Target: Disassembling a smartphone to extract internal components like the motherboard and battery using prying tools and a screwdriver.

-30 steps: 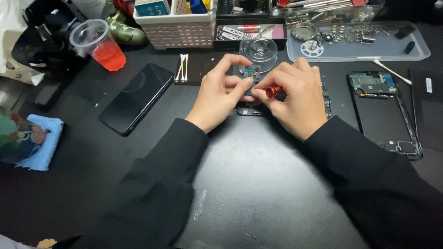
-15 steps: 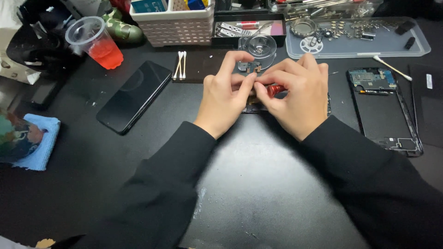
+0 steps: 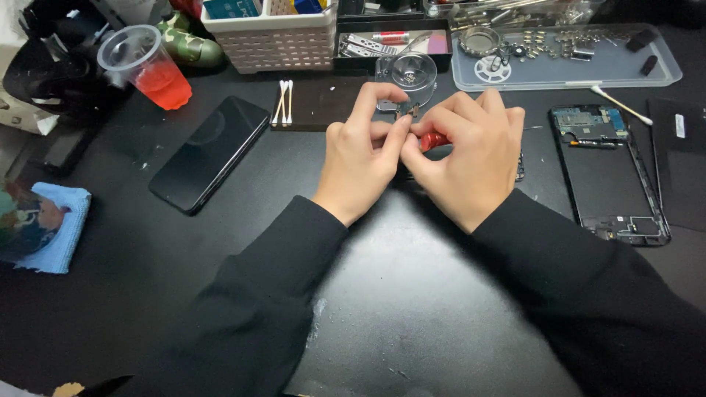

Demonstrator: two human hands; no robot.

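Head view: left hand (image 3: 365, 163) pinches a small dark part (image 3: 409, 112); right hand (image 3: 471, 158) is closed around a red-handled tool (image 3: 432, 140). White slatted basket (image 3: 273, 44) and clear parts tray (image 3: 588, 70) stand behind the hands

There is one camera, on the person's head. It looks down and forward, close above the black table (image 3: 184, 294). The white basket (image 3: 273, 40) sits at the table's far edge.

Person wears a plain black long-sleeved top, both sleeves of soft matte fabric with light creasing, ending in close cuffs at the wrists; left hand (image 3: 365, 158) and right hand (image 3: 471, 158) are bare, without gloves, rings or watch visible.
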